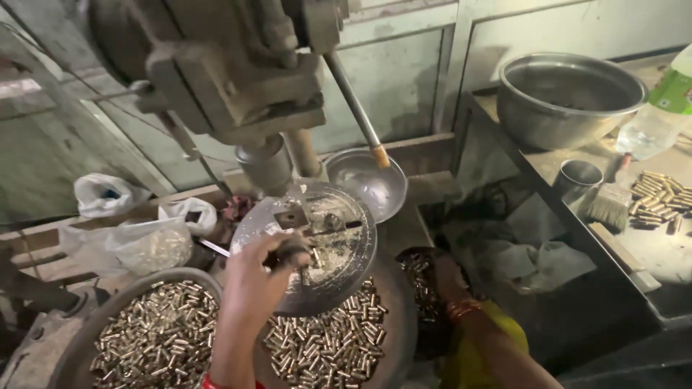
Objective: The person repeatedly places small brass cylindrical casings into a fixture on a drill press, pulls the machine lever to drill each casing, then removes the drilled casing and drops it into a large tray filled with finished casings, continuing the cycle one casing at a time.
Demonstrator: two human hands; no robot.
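The left hand was closed around a dark handle on the round drill-press table, centre frame. The right hand reached low right of it; its grip could not be determined. Pans of brass pieces lay nearer.

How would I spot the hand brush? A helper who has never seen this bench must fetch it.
Start at the big steel bowl at the back of the right-hand bench. In front of it stands a small steel cup; the brush lies just right of that cup, beside a heap of brass pieces. It alone there has pale bristles.
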